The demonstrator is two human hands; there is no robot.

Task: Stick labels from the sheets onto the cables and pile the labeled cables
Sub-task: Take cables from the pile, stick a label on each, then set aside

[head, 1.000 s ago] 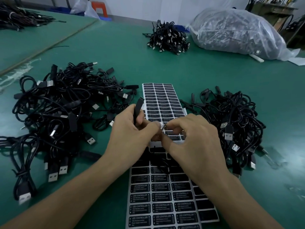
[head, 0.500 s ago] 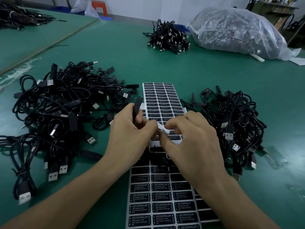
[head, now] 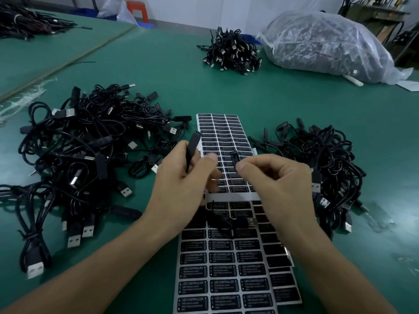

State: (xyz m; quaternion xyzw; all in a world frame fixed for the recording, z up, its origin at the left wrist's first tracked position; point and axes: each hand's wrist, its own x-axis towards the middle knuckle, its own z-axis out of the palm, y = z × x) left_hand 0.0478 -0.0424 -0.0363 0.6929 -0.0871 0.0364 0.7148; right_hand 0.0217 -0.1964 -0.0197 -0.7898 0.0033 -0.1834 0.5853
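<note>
My left hand [head: 181, 177] grips a black cable by its slim controller block [head: 193, 143], which points up and away; the cable's USB end [head: 249, 222] trails onto the near label sheet [head: 226, 273]. My right hand [head: 278, 182] pinches a small black label [head: 234, 158] between thumb and forefinger, just right of the left hand and lifted above the far label sheet [head: 222, 132]. Both sheets carry rows of black labels on a silver backing. A big heap of black cables [head: 79, 155] lies on the left. Another cable heap [head: 322, 168] lies on the right.
The green table [head: 249, 91] holds a smaller cable bundle [head: 231, 53] at the back and a large clear plastic bag of cables [head: 324, 44] at the back right. More cables [head: 27, 21] lie on the neighbouring table far left. An orange stool [head: 137, 10] stands behind.
My right hand has peeled a label off the far sheet and lifted it up and to the right. My left hand has kept its hold on the cable, shifting only slightly.
</note>
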